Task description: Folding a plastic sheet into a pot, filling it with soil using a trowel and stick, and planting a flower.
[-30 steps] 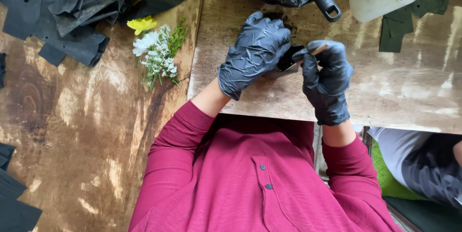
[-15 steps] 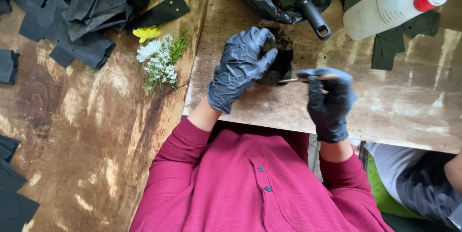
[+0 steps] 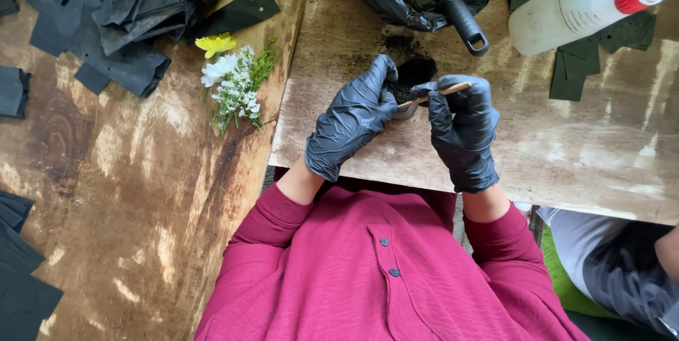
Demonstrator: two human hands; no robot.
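Both my hands wear black gloves over a worn wooden board (image 3: 566, 150). My left hand (image 3: 350, 118) wraps around a small black pot (image 3: 414, 72) filled with dark soil and holds it upright. My right hand (image 3: 460, 125) pinches a thin wooden stick (image 3: 433, 93) whose tip pokes into the soil at the pot's rim. The two hands nearly touch each other.
A small bunch of white and yellow flowers (image 3: 233, 76) lies left of the board. Black grow bags (image 3: 106, 15) are piled at top left. A black plastic sack with a tool handle (image 3: 465, 24) and a white spray bottle (image 3: 573, 8) sit at the back. Another person's sleeve (image 3: 615, 256) shows at lower right.
My right hand has moved up and left, bringing the stick into the pot's soil. My left hand has shifted its grip lower around the pot.
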